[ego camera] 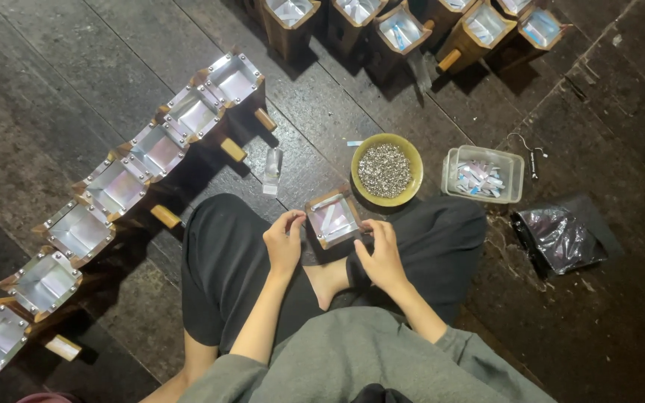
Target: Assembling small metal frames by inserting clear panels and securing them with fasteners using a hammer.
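Over the crossed legs, the left hand (284, 240) and right hand (381, 254) pinch opposite edges of a small wooden box (333, 218) with a shiny lining, fingers curled narrow around it. Nearby sit a yellow bowl (412, 160) of metal bits and a plastic tray (518, 160) on the dark plank floor (54, 97).

Only 1 view is given, from a camera worn on the person's head. It looks almost straight down onto the lap and the dark plank floor (76, 60) in front of the seated person. The grey top fills the bottom edge nearest the lens, the crossed legs and both hands sit near the middle, and the floor spreads outward to every side. The far rim of the frame, at the top, cuts through a row of wooden boxes (404, 30). The bottom-left corner clips another row (117, 183).
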